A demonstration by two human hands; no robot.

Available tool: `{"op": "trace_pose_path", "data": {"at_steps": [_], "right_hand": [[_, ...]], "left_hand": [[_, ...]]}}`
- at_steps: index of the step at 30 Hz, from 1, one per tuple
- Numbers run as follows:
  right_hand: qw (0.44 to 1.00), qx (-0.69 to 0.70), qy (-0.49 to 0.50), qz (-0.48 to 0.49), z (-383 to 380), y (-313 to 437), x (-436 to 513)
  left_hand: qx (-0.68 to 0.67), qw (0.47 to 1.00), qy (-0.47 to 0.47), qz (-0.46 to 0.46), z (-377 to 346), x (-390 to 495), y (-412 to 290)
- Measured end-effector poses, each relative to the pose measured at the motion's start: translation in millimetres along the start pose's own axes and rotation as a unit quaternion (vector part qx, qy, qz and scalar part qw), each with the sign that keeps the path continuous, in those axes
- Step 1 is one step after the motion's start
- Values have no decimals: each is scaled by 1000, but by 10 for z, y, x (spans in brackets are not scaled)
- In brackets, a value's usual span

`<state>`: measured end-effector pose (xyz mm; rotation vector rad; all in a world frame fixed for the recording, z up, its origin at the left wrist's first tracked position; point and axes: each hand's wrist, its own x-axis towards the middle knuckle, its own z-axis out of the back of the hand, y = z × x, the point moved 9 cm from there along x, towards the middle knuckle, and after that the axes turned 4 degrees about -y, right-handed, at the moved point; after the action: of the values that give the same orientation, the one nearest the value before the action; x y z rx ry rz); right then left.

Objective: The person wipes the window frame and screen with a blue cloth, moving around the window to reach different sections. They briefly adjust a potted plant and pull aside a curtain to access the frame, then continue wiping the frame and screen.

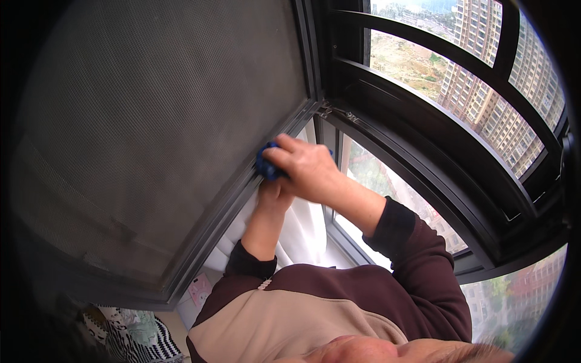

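Note:
A dark window-screen sash (163,127) stands open across the left of the head view, its grey metal frame (227,202) running diagonally. My right hand (306,168) is closed on a bunched blue cloth (268,161), which lies against the edge of that frame. A bit of blue also shows beyond the back of this hand. Just below it is my left hand (274,190), close to the frame and blurred; its fingers are largely hidden behind the right hand and the cloth, so what it grips cannot be told.
Metal hinge hardware (338,113) joins the sash corner to the dark window frame (408,113). Black outer bars (431,41) curve across the upper right, with tall buildings beyond. A white curtain (304,227) hangs below the hands. Patterned fabric (140,336) lies at the lower left.

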<state>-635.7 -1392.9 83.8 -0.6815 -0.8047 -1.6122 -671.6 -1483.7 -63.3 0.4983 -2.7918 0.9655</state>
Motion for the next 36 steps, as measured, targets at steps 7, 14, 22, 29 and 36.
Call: {"op": "trace_pose_path", "data": {"at_steps": [7,14,22,29,36], "right_hand": [[1000,3,1,22,83,227,4],[995,-63,-17,-76,171,-123,123],[985,95,-12,146,-199,1571,-26],[973,120,-32,195,-225,2122,-141],[996,47,23,-69,-59,928,6]], "left_hand": [[53,994,-87,-39,162,-219,-119],[-92,978,-187,23,326,-1067,-571],[-45,960,-259,-96,477,-1879,-1120],[-17,976,-194,-102,529,-1861,-1150],[-79,969,-203,-118,489,-2490,-1480]]}}
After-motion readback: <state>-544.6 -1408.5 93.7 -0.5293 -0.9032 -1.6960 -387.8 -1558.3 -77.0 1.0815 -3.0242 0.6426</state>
